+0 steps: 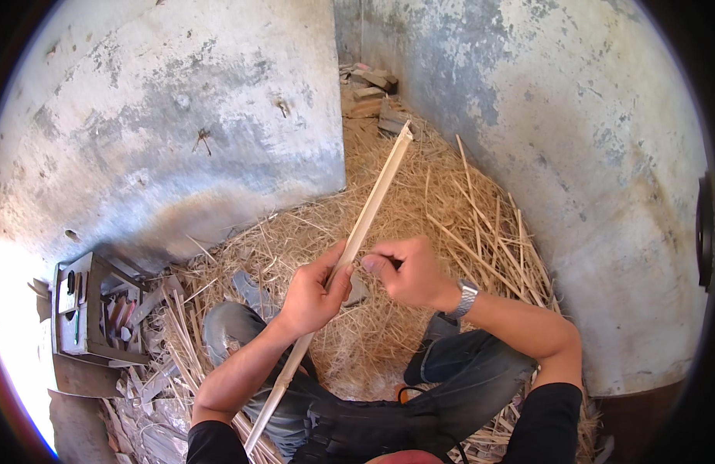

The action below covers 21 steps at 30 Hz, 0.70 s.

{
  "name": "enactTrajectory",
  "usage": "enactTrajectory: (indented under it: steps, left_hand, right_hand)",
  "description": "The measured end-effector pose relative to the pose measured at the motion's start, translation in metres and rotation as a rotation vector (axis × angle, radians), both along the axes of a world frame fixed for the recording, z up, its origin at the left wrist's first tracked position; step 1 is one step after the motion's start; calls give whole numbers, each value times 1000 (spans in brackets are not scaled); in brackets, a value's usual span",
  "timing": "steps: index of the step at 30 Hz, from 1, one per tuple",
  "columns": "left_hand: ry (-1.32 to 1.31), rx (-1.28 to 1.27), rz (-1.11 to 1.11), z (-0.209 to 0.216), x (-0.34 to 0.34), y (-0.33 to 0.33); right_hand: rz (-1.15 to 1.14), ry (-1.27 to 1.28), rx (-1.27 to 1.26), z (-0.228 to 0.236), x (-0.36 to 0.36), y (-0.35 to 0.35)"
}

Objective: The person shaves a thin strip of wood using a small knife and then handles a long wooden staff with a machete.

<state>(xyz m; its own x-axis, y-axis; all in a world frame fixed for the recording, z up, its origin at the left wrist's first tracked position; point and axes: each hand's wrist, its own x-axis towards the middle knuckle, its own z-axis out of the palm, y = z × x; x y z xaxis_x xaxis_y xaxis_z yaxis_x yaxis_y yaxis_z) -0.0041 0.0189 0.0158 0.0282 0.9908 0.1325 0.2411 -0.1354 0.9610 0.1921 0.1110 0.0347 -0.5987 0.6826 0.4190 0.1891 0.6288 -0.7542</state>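
A long, pale split bamboo strip (378, 195) runs slantwise in front of me, from beside my left thigh up to a jointed far end. My left hand (313, 295) is wrapped around its middle, thumb on top. Just to the right, my right hand (409, 271) is curled closed with its thumb toward the strip. Whatever its fingers may hold is hidden; a small dark spot shows under them. Whether it touches the strip I cannot tell. A silver watch (465, 298) is on my right wrist.
Straw-like shavings (357, 348) cover the floor around my legs. Loose bamboo strips (489, 240) lie at the right, by a weathered wall (597, 170). A small wooden stand (97, 309) with odds and ends stands at the left. Bricks or blocks (373, 81) are piled at the back.
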Motion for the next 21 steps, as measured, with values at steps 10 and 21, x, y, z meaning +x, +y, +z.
enactTrajectory:
  steps: [10, 21]
  left_hand:
    - [-15, 12, -16, -6, -4, -3]
    - [-13, -3, -57, -5, 5, 0]
  right_hand:
    - [-189, 131, -105, 25, 19, 39]
    - [-35, -21, -120, 25, 14, 27]
